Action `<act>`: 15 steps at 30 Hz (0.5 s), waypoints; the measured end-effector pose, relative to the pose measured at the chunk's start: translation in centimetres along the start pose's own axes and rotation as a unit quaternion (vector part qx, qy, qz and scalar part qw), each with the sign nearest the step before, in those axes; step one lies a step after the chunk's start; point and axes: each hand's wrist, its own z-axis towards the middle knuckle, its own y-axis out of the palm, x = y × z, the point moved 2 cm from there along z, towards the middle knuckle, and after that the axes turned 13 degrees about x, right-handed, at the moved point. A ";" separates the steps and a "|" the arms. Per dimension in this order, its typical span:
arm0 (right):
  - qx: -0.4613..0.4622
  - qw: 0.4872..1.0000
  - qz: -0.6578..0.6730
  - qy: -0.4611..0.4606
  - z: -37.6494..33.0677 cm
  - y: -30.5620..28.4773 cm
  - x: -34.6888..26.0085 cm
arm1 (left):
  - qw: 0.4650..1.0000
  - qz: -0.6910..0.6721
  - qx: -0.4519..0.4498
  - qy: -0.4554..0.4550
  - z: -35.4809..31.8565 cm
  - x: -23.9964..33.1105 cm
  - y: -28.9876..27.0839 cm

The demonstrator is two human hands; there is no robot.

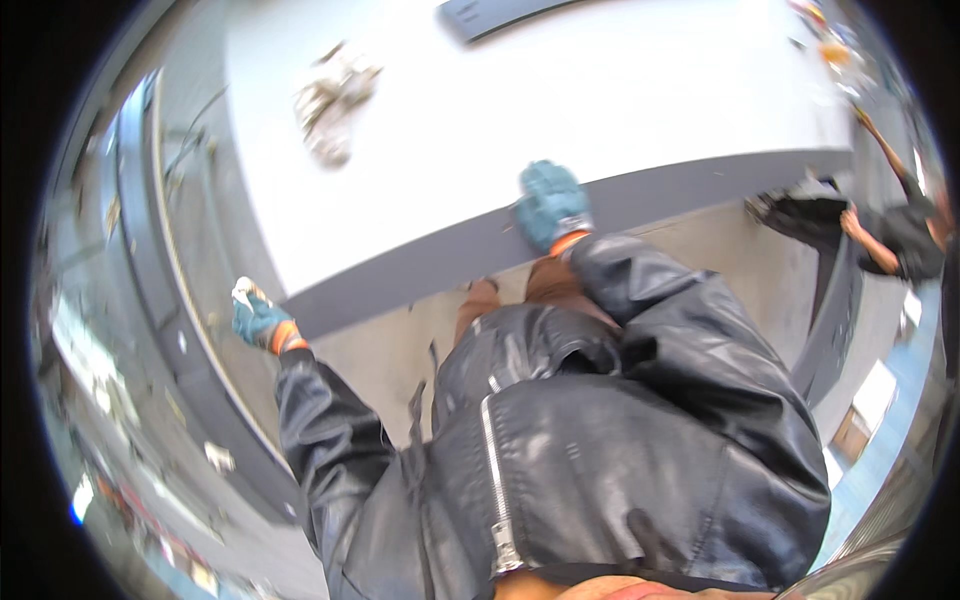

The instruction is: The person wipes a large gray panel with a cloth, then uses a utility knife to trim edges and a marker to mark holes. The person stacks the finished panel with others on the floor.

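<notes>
- A white tabletop fills the upper view, bordered on the near side by a dark gray edge band.
- Gray floor shows below that band, and a long gray beam runs down the left; at the right lies a light blue floor strip.
- One co-worker in dark clothing stands at the far right, near a blurred group of colorful items too unclear to count.
- One crumpled off-white bundle lies on the left part of the tabletop; one dark gray slab is cut off by the upper rim.
- The person wears two teal gloves with orange cuffs. The left hand, beside the table's left corner, appears to grasp one small whitish scrap at its fingertips.
- The right hand is at the edge band; whether its fingers are curled cannot be told.
</notes>
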 end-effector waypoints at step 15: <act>0.080 0.945 0.317 0.008 0.1 -5.0 6.4 | 0.840 0.448 -0.223 0.210 -13.3 14.8 21.2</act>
